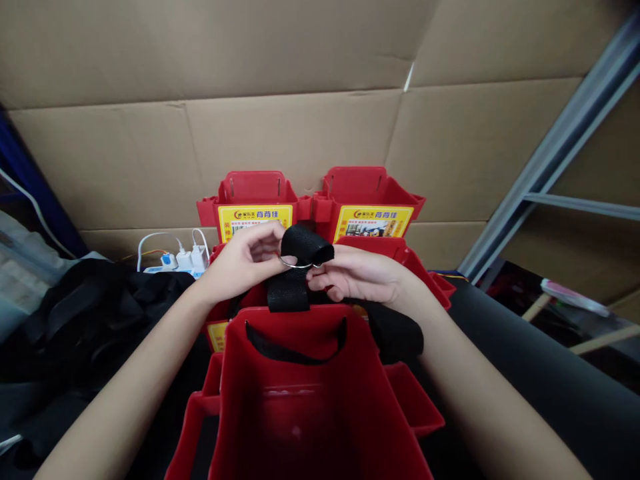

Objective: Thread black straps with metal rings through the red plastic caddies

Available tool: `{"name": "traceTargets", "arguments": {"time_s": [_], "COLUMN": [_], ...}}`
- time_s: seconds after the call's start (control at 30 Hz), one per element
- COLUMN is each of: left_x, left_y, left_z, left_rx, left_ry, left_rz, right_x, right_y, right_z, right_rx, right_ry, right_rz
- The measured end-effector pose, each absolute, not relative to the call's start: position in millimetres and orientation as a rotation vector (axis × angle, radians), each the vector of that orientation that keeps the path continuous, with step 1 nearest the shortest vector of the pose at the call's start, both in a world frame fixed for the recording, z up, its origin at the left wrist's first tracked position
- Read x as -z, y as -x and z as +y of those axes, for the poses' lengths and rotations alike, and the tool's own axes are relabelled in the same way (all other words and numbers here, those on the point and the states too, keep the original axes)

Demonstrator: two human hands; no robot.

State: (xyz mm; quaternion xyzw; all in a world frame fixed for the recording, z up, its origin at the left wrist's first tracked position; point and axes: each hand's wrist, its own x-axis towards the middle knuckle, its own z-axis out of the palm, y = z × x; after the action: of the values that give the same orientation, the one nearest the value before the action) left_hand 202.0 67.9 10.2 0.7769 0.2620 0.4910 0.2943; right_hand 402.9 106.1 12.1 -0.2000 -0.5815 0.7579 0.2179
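My left hand (247, 261) and my right hand (361, 275) meet above a red plastic bin (320, 407) close in front of me. Both pinch a wide black strap (295, 270) that is looped through a thin metal ring (296, 265). The left fingers grip the strap and ring from the left, the right fingertips hold the ring's right side. The strap hangs down over the bin's far rim, and a narrow black band (295, 353) curves inside the bin.
Two more red bins with yellow labels (255, 200) (373, 200) stand behind, against a cardboard wall (300, 87). A white power strip with plugs (180, 260) lies at left beside a heap of black straps (95, 313). A metal shelf frame (560, 160) rises at right.
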Motion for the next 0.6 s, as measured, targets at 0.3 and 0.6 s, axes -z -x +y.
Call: {"name": "traceTargets", "arguments": {"time_s": [0.3, 0.6], "left_x": [-9.8, -12.2], "left_y": [-197.3, -193.3], "left_z": [70.0, 73.7], "left_rx": [-1.299, -1.028], "left_ry": [-2.005, -1.875], "left_rz": [0.589, 0.789], "right_x": [-20.8, -44.0], "right_y": [-407.6, -434.3], "right_z": [108.5, 113.5], "right_rx": [-1.715, -0.904], "right_ry": [0.697, 0.807], "right_rz": [-1.531, -1.258]}}
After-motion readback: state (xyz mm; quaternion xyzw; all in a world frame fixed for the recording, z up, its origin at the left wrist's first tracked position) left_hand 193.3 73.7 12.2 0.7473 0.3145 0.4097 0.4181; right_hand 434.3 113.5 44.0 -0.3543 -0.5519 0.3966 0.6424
